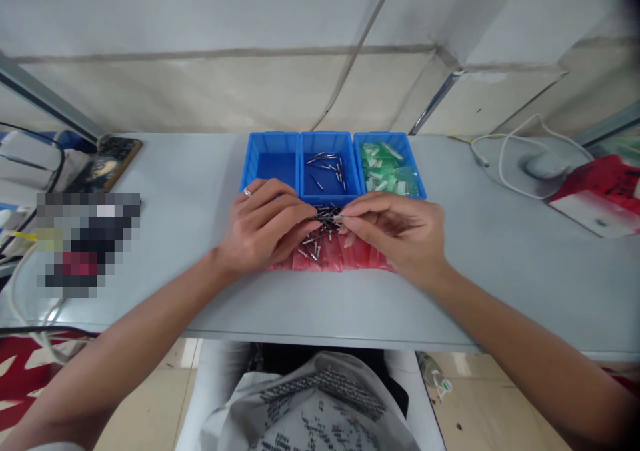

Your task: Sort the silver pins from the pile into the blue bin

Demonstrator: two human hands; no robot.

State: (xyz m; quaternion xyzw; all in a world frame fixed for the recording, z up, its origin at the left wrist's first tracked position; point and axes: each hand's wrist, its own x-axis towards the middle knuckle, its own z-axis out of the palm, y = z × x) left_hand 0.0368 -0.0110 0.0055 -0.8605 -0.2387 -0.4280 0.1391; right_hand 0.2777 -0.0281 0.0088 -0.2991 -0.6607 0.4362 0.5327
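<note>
Grey tabletop [500, 284] spans the frame beneath a pale wall [200, 91]. Forearms [160, 311] slant in from the lower corners; at centre, the left hand [265, 227] and right hand [407, 234] pinch a thin metal pin [327, 219] between nearly meeting fingertips [349, 223]. Room stretches to both sides, the front edge [300, 339] running below the hands. Loose shiny pins [315, 248] lie on glossy red packets [345, 257], before three ribbed blue plastic bins [277, 166].
</note>
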